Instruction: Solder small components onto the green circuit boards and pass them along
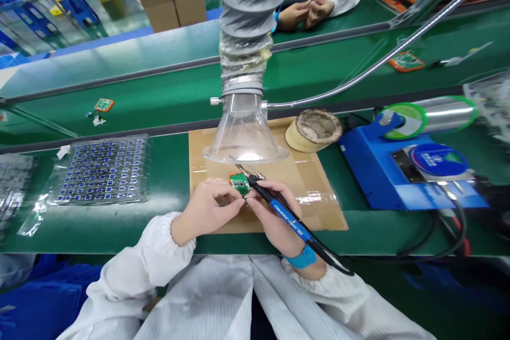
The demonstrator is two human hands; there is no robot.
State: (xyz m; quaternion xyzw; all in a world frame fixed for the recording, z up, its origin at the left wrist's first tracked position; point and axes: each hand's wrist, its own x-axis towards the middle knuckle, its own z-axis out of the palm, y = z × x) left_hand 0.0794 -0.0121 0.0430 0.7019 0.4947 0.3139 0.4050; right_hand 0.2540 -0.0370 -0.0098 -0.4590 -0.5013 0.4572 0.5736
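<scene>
A small green circuit board (pixel 240 184) in an orange frame lies on a cardboard sheet, under the clear fume hood. My left hand (pixel 213 206) is closed at its near left edge, thumb and forefinger pinched together; what sits between the tips is too small to make out. A blue and black soldering iron (pixel 287 218) rests in my right hand (pixel 279 223), its tip pointing up and left past the board. The right thumb and forefinger also come together at the board's near edge, almost touching the left fingertips.
Above the board hangs the fume hood (pixel 245 130). Behind stands a round cream pot (pixel 306 141). To the right is a blue solder feeder (pixel 374 170) with a wire spool (pixel 450 116). Trays of small parts (pixel 105 170) lie left. Across the belt, a co-worker's hands (pixel 306 13) work.
</scene>
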